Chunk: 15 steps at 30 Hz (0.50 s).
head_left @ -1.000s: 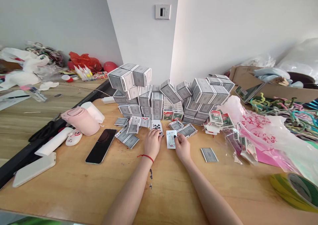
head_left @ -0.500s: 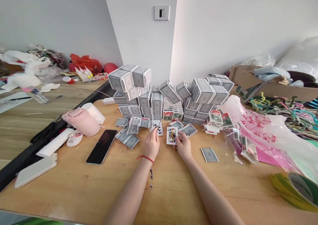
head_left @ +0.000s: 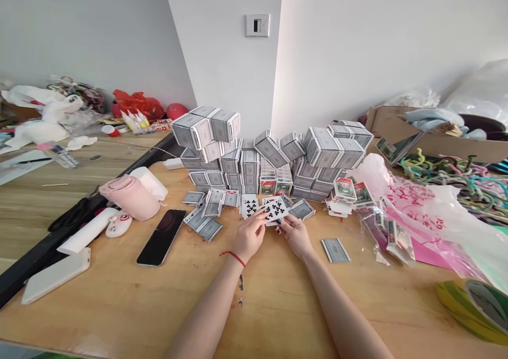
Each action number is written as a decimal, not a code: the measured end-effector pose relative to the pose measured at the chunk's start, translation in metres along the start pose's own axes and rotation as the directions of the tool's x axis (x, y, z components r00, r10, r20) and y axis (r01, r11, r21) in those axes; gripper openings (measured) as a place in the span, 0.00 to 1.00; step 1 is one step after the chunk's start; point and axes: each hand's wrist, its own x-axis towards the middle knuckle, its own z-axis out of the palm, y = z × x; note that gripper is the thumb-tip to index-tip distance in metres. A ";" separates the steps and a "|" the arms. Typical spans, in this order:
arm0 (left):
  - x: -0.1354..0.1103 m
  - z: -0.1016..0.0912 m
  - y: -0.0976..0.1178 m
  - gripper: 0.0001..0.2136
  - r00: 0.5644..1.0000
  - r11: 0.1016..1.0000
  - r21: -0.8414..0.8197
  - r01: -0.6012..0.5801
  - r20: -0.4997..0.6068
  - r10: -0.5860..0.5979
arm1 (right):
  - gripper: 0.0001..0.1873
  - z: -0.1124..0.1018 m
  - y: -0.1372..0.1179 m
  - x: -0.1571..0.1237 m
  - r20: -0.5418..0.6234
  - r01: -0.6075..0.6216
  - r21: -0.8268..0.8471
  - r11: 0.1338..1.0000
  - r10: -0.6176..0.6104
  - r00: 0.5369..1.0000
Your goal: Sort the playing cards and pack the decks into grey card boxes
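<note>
A playing card with club pips (head_left: pixel 278 209) is turned sideways, face up, between my two hands. My left hand (head_left: pixel 250 236) has its fingers on the card's left end. My right hand (head_left: pixel 294 234) pinches its lower right corner, thumb on top; another card partly shows beneath. Just behind my left fingers lies a second club card (head_left: pixel 249 205). To the left are folded grey-backed cards (head_left: pixel 204 227), and right of my hands sits another folded card piece (head_left: pixel 302 209). Behind stand stacked blocks of folded cards (head_left: pixel 250 160).
A black phone (head_left: pixel 162 237), a pink cylindrical case (head_left: pixel 130 195) and a white box (head_left: pixel 57 275) lie on the left. At right are a single grey-backed card (head_left: pixel 335 250), card boxes (head_left: pixel 344 190), plastic bags (head_left: pixel 420 205) and a yellow-green tape roll (head_left: pixel 472 306).
A face card showed upright in my right hand; now a club card lies sideways there. My left hand has shifted right and its fingers have come onto this card.
</note>
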 end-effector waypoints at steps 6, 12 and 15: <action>0.000 0.000 0.000 0.11 1.000 1.000 -0.019 0.005 0.009 -0.005 | 0.15 0.004 0.002 0.001 -0.070 0.029 -0.114 0.993 -0.037 0.997; 0.003 -0.003 0.007 0.10 0.996 0.998 0.032 0.050 -0.081 -0.047 | 0.16 0.002 0.002 -0.001 -0.151 0.046 -0.209 0.977 -0.079 0.985; 0.005 -0.002 0.006 0.13 0.974 0.985 0.066 0.158 -0.173 -0.144 | 0.16 0.003 0.002 -0.002 -0.104 0.047 -0.239 0.970 -0.074 0.992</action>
